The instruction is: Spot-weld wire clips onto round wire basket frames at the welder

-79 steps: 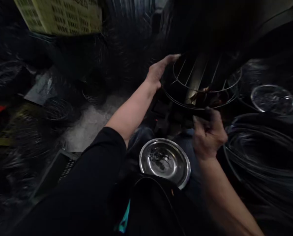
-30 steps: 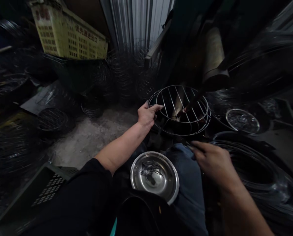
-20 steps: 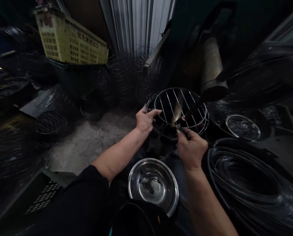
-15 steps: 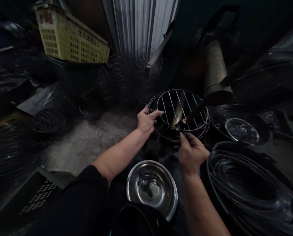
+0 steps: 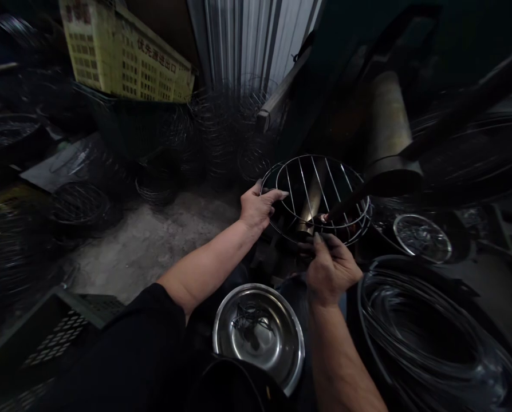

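Note:
A round wire rack (image 5: 304, 182) with parallel bars and an outer ring is held tilted between my hands. My left hand (image 5: 258, 207) grips its left rim, thumb laid over the edge. At the near rim, my right hand (image 5: 331, 260) is closed with thumb and fingers pinched; whether it holds the rim alone or a small piece too, I cannot tell. The rack sits around a metal post (image 5: 311, 206), and a dark rod with a coppery tip (image 5: 323, 218) reaches over its bars. Below my hands, a steel bowl (image 5: 259, 343) holds a few thin bent wire pieces.
A thick cylinder (image 5: 391, 123) on a machine arm hangs at the upper right. Coiled wire (image 5: 423, 326) fills a tub at the right, near a round dish (image 5: 422, 237). A yellow crate (image 5: 127, 57) stands upper left, a green crate (image 5: 62, 320) lower left. Wire stacks (image 5: 215, 131) stand behind.
The view has shifted slightly. Both hands keep hold of the rack at nearly the same place, and the rack has moved slightly right relative to my right hand.

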Demonstrator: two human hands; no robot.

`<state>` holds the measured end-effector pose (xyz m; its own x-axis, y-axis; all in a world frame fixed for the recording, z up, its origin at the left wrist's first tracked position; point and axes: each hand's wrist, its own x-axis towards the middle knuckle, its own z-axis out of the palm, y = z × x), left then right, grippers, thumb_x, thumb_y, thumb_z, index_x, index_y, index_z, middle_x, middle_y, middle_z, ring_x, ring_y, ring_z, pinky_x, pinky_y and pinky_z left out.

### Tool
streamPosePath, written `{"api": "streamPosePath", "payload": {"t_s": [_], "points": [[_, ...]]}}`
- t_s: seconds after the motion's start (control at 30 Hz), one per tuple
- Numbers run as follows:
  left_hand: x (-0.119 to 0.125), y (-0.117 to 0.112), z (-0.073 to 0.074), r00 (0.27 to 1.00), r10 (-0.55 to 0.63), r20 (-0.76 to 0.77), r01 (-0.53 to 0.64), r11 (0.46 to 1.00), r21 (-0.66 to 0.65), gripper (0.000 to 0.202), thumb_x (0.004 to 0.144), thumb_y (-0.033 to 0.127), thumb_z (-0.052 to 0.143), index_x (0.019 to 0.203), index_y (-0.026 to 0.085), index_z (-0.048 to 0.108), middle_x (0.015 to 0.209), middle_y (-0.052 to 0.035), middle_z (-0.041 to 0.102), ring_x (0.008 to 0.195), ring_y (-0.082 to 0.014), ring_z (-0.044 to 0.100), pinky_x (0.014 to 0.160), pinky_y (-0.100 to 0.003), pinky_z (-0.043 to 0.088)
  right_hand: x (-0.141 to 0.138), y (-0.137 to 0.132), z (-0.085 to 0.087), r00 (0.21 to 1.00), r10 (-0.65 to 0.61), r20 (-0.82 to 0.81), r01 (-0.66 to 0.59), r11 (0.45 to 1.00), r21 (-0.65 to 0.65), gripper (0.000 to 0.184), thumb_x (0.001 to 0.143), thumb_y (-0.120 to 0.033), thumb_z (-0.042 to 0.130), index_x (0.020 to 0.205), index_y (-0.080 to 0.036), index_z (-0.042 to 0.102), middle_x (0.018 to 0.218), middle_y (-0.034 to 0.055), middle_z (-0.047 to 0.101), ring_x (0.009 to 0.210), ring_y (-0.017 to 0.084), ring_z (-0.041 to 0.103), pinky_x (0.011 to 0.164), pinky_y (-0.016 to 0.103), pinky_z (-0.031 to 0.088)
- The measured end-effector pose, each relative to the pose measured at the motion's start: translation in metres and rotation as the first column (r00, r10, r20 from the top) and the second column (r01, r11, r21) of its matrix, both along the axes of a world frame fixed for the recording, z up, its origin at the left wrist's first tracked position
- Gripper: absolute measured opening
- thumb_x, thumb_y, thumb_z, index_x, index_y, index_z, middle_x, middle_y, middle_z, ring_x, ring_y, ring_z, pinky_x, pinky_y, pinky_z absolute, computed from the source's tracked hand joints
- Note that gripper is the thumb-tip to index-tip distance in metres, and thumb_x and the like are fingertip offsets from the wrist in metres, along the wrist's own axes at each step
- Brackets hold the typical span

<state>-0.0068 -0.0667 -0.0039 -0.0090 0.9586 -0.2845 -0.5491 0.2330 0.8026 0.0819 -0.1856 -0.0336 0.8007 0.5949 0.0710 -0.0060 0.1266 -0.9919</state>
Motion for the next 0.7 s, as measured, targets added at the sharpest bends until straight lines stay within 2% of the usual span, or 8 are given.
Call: {"api": "streamPosePath", "payload": {"t_s": [0.2, 0.37, 0.47, 0.6, 0.7], "points": [[0.004, 0.006, 0.0, 1.0, 0.002, -0.004, -0.003, 0.999, -0.039, 0.036, 0.054, 0.004, 0.079, 0.086, 0.015, 0.065, 0.064, 0.0054, 0.057, 0.051, -0.0051, 0.048, 0.042, -0.02, 0.021, 0.001, 0.008, 0.004, 1.0, 0.001, -0.009, -0.001, 0.999, 0.047, 0.026, 0.069, -0.037, 0.077, 0.082, -0.015, 0.07, 0.064, -0.0006, 0.069, 0.051, 0.017, 0.067, 0.046, 0.025, 0.054], [0.007, 0.009, 0.001, 1.0, 0.009, -0.017, -0.01, 0.996, -0.09, 0.046, 0.053, 0.004, 0.081, 0.095, 0.016, 0.067, 0.06, 0.0062, 0.057, 0.051, -0.006, 0.048, 0.044, -0.02, 0.02, 0.005, 0.013, 0.004, 1.0, -0.004, 0.01, 0.003, 0.999, 0.033, 0.028, 0.068, -0.04, 0.077, 0.081, -0.016, 0.069, 0.065, -0.0006, 0.069, 0.053, 0.018, 0.068, 0.047, 0.026, 0.054], [0.007, 0.011, 0.003, 1.0, 0.014, -0.026, -0.015, 0.997, -0.072, 0.047, 0.055, 0.003, 0.08, 0.098, 0.015, 0.067, 0.058, 0.0061, 0.057, 0.051, -0.0068, 0.05, 0.044, -0.021, 0.02, 0.008, 0.009, 0.002, 0.998, 0.033, 0.052, -0.032, 0.999, -0.019, 0.033, 0.071, -0.044, 0.075, 0.086, -0.016, 0.071, 0.068, 0.0, 0.07, 0.053, 0.017, 0.068, 0.046, 0.025, 0.052], [0.008, 0.011, 0.005, 0.998, -0.002, -0.067, -0.004, 0.997, -0.077, 0.043, 0.06, 0.003, 0.075, 0.101, 0.014, 0.067, 0.055, 0.0072, 0.055, 0.049, -0.0064, 0.048, 0.043, -0.021, 0.02, 0.011, -0.001, -0.004, 0.967, 0.088, 0.239, -0.052, 0.987, -0.152, 0.035, 0.076, -0.047, 0.071, 0.093, -0.016, 0.074, 0.069, 0.0009, 0.071, 0.056, 0.016, 0.068, 0.05, 0.023, 0.051], [0.008, 0.01, 0.006, 0.997, 0.007, -0.08, -0.014, 0.997, -0.081, 0.048, 0.061, 0.002, 0.075, 0.107, 0.012, 0.066, 0.055, 0.0069, 0.055, 0.048, -0.0067, 0.047, 0.043, -0.021, 0.02, 0.012, -0.003, -0.01, 0.969, 0.07, 0.239, -0.036, 0.989, -0.143, 0.035, 0.076, -0.045, 0.071, 0.093, -0.015, 0.075, 0.068, 0.0007, 0.071, 0.055, 0.016, 0.068, 0.051, 0.024, 0.051]]}}
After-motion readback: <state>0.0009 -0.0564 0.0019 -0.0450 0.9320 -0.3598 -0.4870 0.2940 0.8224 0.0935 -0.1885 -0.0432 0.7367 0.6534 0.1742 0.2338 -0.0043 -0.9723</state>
